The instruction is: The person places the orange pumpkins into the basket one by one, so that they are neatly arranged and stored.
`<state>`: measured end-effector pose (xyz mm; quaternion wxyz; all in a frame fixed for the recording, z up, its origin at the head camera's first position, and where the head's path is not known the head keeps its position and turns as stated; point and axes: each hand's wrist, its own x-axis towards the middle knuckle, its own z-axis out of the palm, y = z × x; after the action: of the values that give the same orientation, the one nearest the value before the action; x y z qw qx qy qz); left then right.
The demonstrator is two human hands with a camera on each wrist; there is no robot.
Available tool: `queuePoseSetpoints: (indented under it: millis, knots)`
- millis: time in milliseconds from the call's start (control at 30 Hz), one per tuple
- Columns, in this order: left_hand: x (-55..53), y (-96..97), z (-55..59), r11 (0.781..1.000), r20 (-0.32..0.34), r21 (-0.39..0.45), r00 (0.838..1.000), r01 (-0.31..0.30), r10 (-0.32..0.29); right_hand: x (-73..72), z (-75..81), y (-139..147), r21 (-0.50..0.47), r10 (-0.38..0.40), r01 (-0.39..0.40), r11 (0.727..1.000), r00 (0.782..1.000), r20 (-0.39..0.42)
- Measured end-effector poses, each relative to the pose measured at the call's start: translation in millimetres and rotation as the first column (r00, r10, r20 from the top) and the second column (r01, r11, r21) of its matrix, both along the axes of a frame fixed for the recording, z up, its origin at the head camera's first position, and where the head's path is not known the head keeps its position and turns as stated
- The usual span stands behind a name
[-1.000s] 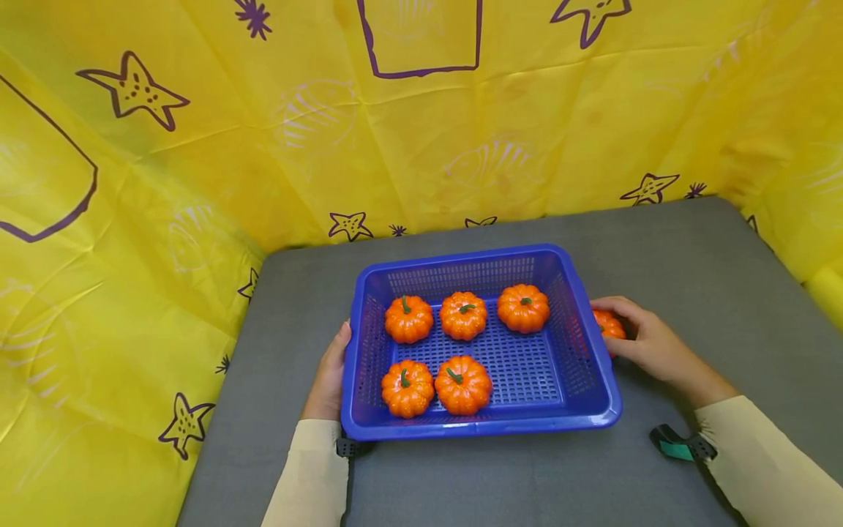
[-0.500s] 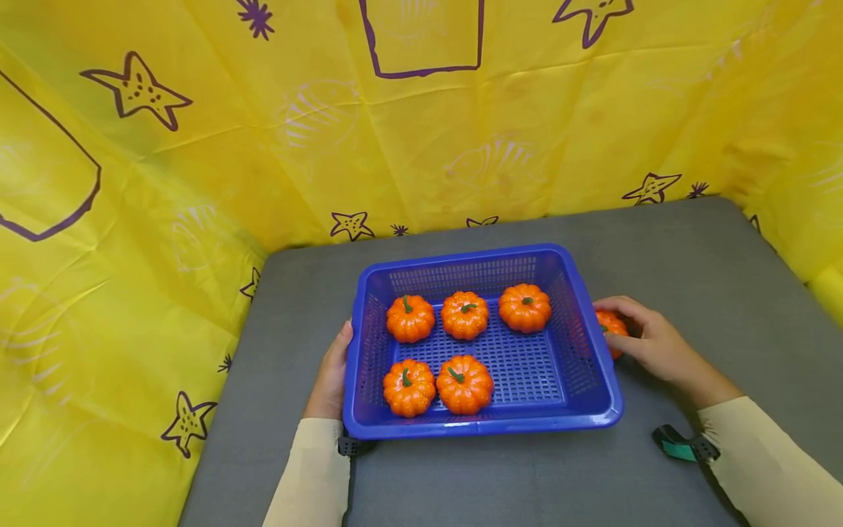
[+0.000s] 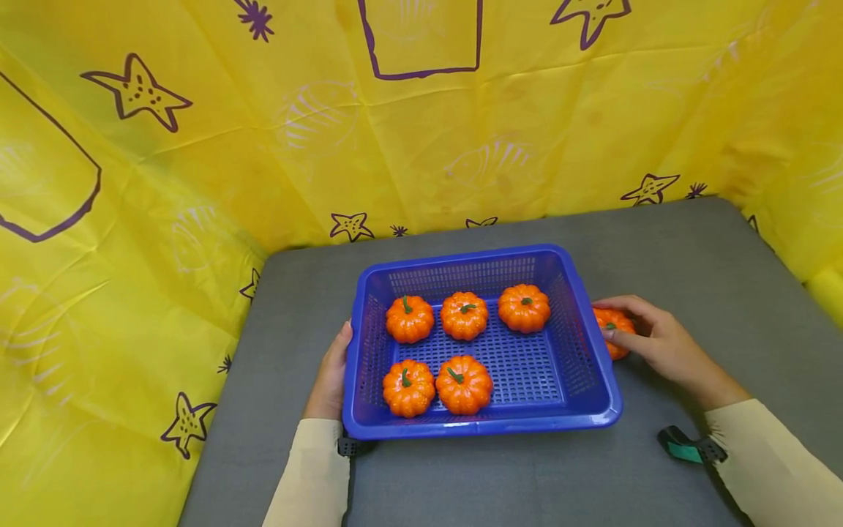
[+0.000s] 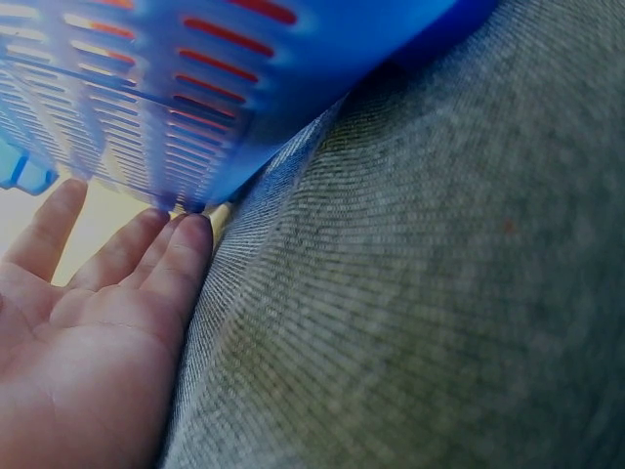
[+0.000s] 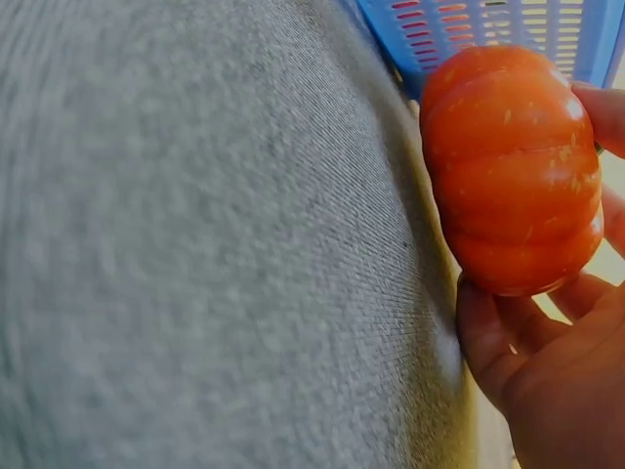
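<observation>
Five-sided ribs aside, the small orange toy pumpkin (image 5: 518, 171) with a green stem is held by my right hand (image 3: 665, 351), just outside the right wall of the blue plastic basket (image 3: 487, 427). Fingers curl round it in the right wrist view, and the hand partly covers it in the head view. Along the basket's left wall, my left hand (image 3: 329, 380) lies with its fingers (image 4: 186, 254) straight, fingertips right at the slotted side in the left wrist view. Several similar pumpkins sit inside the basket, among them a rear right pumpkin (image 3: 524, 308) and a front pumpkin (image 3: 464, 385).
The basket stands on a grey cloth-covered table (image 3: 685, 256). A yellow curtain (image 3: 421, 146) with starfish and fish drawings hangs behind and along the left side. Black straps, such as the right wrist strap (image 3: 691, 445), are worn on both wrists.
My right hand has shifted slightly right with the pumpkin, so more of it shows beside the basket. The left hand, the basket and the pumpkins inside stay put.
</observation>
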<state>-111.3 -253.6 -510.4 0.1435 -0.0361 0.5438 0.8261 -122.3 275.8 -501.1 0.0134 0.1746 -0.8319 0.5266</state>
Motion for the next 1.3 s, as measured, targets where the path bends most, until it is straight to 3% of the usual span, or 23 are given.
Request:
queuePoseSetpoints:
  millis: [567, 833, 1300]
  knots:
    - [1.1, -0.1, 2.1, 1.0, -0.022, -0.001, 1.0, -0.003, 0.003, 3.8, 10.2, 8, -0.033, -0.061, 0.064, 0.997, 0.995, 0.081]
    - [0.8, -0.7, 0.9, 1.0, -0.013, 0.004, 1.0, -0.001, 0.001, 2.3, 17.4, 13, -0.071, -0.049, 0.05, 0.996, 0.999, 0.006]
    - [0.3, 0.3, 0.9, 1.0, -0.026, -0.001, 1.0, -0.001, 0.001, 9.3, 48.2, 6, -0.105, -0.033, 0.024, 0.994, 0.996, -0.086]
